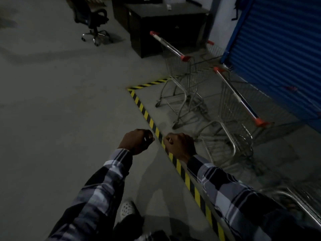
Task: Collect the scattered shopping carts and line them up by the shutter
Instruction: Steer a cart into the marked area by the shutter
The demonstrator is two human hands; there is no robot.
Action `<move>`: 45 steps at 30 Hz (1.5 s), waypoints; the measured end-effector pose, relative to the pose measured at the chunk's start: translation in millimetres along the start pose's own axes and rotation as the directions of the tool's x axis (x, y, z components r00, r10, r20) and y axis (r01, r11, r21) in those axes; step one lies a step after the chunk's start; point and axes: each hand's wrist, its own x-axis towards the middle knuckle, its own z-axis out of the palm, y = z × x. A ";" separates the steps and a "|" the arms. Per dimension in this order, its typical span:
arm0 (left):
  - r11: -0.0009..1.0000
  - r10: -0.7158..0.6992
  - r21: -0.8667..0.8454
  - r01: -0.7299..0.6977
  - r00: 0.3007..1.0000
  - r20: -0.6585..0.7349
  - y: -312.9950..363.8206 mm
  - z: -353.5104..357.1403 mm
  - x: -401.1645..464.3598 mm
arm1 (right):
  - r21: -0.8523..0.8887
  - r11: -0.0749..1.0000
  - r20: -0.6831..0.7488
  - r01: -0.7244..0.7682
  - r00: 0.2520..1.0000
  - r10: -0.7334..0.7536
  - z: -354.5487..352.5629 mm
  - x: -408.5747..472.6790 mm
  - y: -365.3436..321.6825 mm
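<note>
Two wire shopping carts with red-capped handles stand side by side against the blue shutter (pixel 281 54) at the right. The far cart (pixel 175 70) sits near the dark desk, and the near cart (pixel 238 108) is in front of it. Part of a third cart's frame (pixel 295 204) shows at the lower right. My left hand (pixel 137 141) and my right hand (pixel 180 145) are curled into loose fists in front of me, close together, with nothing in them. Both hover over the floor left of the carts.
Yellow-and-black hazard tape (pixel 151 120) marks an L-shaped border on the grey floor around the cart area. A dark desk (pixel 165 26) and a black office chair (pixel 93 20) stand at the back. My shoe (pixel 126 209) shows below.
</note>
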 end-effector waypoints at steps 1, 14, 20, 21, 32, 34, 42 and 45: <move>1.000 0.008 0.010 -0.008 1.000 0.009 -18.3 -15.2 20.2 | 0.012 0.999 0.016 -0.042 0.999 0.042 4.1 27.0 -6.3; 0.954 0.292 0.026 -0.300 0.943 0.158 -162.8 -163.1 309.0 | 0.038 0.920 0.119 -0.390 0.916 0.384 47.5 364.7 -15.8; 0.908 0.379 0.108 -0.404 0.905 0.195 -212.1 -221.5 464.5 | 0.069 0.871 -0.030 -0.486 0.872 0.489 67.3 512.0 7.4; 0.897 0.399 0.124 -0.424 0.898 0.187 -218.8 -232.7 486.0 | 0.066 0.864 -0.036 -0.499 0.864 0.502 68.8 532.6 9.2; 0.743 0.616 0.218 -0.633 0.774 0.147 -260.0 -296.4 733.4 | 0.019 0.767 -0.533 -0.642 0.642 0.551 67.8 684.3 54.8; 0.692 0.673 0.207 -0.692 0.722 0.162 -262.9 -300.6 774.1 | -0.026 0.752 -0.613 -0.658 0.605 0.508 74.0 707.6 71.9; 0.538 0.726 0.225 -0.812 0.582 0.366 -278.3 -305.3 892.5 | -0.108 0.455 -0.251 -0.884 0.467 0.848 88.5 776.7 85.9; 0.434 0.741 0.306 -0.848 0.529 0.415 -275.6 -293.9 928.1 | -0.120 0.405 -0.232 -0.906 0.423 0.876 91.2 787.2 81.3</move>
